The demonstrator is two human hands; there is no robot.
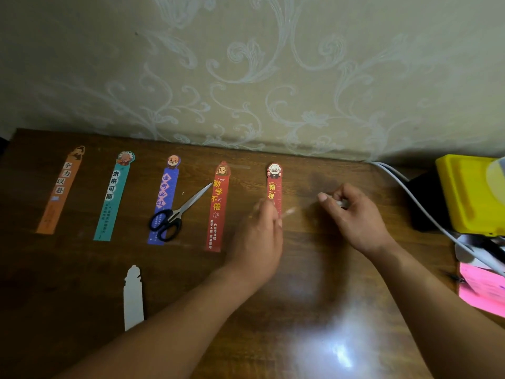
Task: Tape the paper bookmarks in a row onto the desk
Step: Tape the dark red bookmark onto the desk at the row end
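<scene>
Several paper bookmarks lie in a row on the brown desk: orange, teal, blue, red, and a second red one partly hidden by my left hand. A white bookmark lies face down nearer to me. My right hand grips a clear tape roll. My left hand pinches the free end of the tape strip, stretched between both hands over the rightmost bookmark.
Black-handled scissors lie across the blue bookmark, blades pointing at the red one. A yellow box, a white cable and pink paper crowd the desk's right edge. A patterned wall stands behind the desk.
</scene>
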